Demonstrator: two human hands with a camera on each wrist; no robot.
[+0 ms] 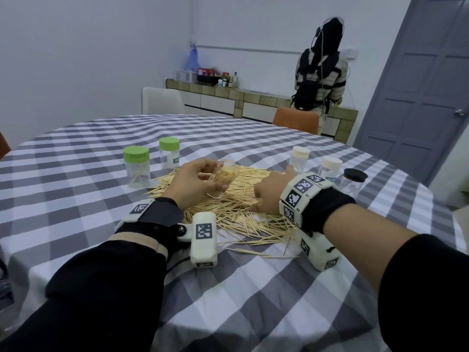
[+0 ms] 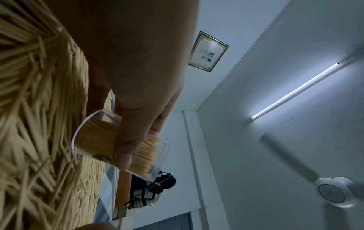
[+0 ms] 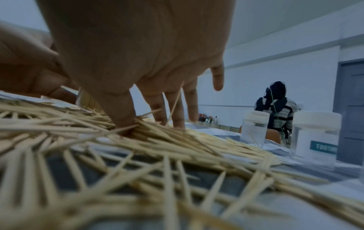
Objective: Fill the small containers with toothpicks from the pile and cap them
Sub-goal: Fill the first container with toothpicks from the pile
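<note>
Container point(image 1: 222, 177) in left hand point(image 1: 193, 184) grip

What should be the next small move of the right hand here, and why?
Probably pinch a small bunch from the toothpick pile and lift it. The right hand has straight fingers pressed into the pile, and the left hand holds the uncapped jar, which seems nearly full.
</note>
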